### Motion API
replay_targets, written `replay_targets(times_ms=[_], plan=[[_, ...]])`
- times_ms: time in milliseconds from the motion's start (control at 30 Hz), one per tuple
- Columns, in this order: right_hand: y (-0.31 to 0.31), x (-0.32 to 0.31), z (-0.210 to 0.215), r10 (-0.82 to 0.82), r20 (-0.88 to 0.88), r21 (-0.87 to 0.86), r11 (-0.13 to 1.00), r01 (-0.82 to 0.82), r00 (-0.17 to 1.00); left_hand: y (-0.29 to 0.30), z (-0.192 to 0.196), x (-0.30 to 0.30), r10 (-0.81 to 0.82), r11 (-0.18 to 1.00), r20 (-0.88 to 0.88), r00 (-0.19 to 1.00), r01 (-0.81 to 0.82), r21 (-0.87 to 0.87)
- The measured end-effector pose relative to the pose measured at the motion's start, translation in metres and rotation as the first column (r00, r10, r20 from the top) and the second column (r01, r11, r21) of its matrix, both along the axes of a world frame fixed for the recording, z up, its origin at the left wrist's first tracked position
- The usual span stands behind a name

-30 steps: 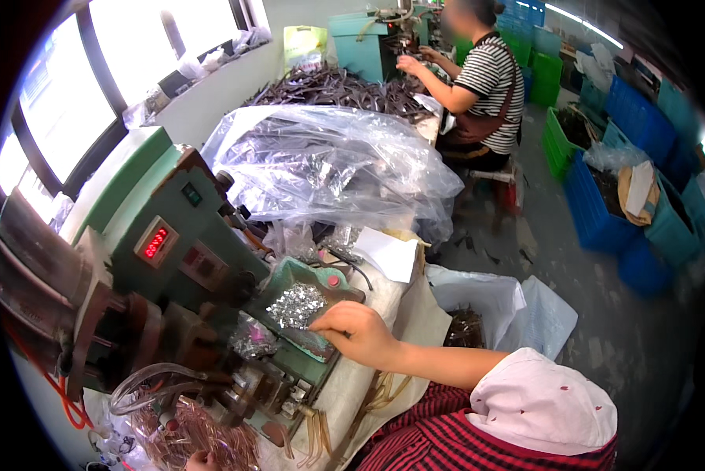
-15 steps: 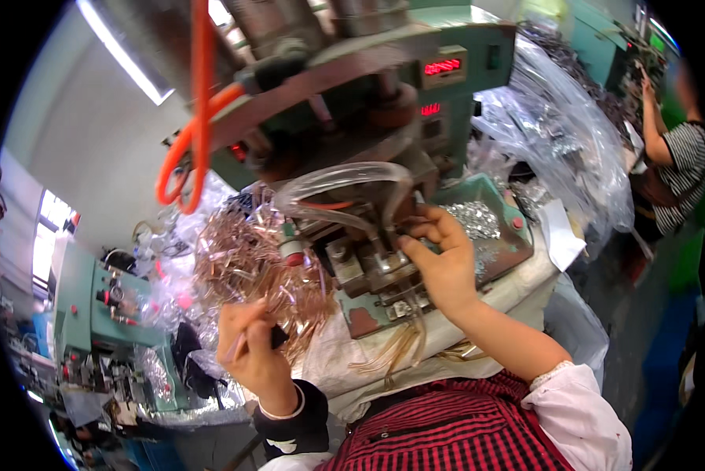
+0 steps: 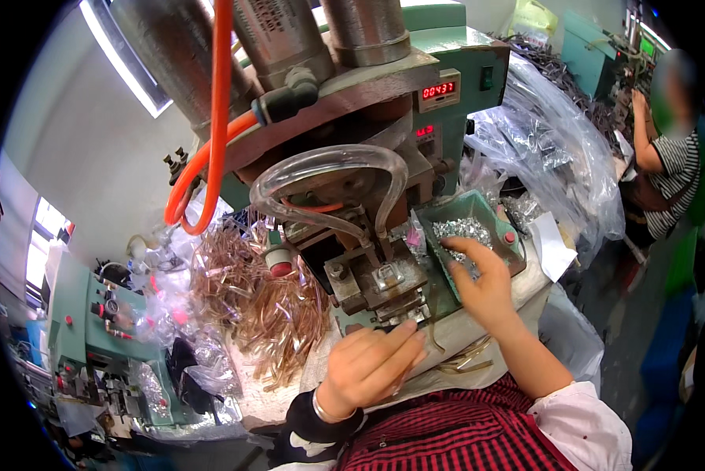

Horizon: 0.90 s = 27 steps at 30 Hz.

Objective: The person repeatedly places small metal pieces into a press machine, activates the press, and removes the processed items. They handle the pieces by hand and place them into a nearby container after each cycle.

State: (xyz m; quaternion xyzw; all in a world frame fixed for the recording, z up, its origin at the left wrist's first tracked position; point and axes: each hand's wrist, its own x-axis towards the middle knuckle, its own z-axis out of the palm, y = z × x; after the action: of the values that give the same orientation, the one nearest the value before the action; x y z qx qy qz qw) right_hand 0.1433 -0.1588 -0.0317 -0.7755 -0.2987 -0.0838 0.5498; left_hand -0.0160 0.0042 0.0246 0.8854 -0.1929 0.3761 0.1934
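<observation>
Head view: clear hose [image 3: 333, 169] arches above press die [image 3: 384, 279].

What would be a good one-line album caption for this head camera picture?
At a green press machine, the right hand reaches into a tray of small silver parts while the left hand rests by the die.

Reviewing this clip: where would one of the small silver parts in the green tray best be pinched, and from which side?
From above, fingertips pinching a single piece off the top of the silver parts. They lie loose and heaped in the shallow green tray, open upward with low walls. The right hand already reaches in from the near edge. The pieces' exact shape is too small to tell.
</observation>
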Motion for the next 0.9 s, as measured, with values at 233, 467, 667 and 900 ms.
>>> replay_targets(times_ms=[233,467,667,900], plan=[[-0.03,0.025,-0.045,-0.138,-0.074,-0.001,0.99,0.139,0.988,0.005,-0.022,0.032,-0.07,0.996,0.173,0.982,0.06,0.06],[-0.046,0.042,-0.054,-0.139,0.088,-0.179,0.972,0.153,0.986,0.002,-0.026,0.031,-0.015,0.997,0.21,0.977,-0.001,0.078],[-0.035,0.028,-0.052,-0.153,0.177,-0.342,0.917,0.207,0.972,-0.004,-0.032,0.024,0.04,0.999,0.202,0.979,-0.046,0.022],[-0.036,0.027,-0.067,-0.179,0.042,-0.073,0.981,0.182,0.983,0.006,-0.037,-0.065,0.476,0.879,0.125,0.871,-0.474,-0.045]])
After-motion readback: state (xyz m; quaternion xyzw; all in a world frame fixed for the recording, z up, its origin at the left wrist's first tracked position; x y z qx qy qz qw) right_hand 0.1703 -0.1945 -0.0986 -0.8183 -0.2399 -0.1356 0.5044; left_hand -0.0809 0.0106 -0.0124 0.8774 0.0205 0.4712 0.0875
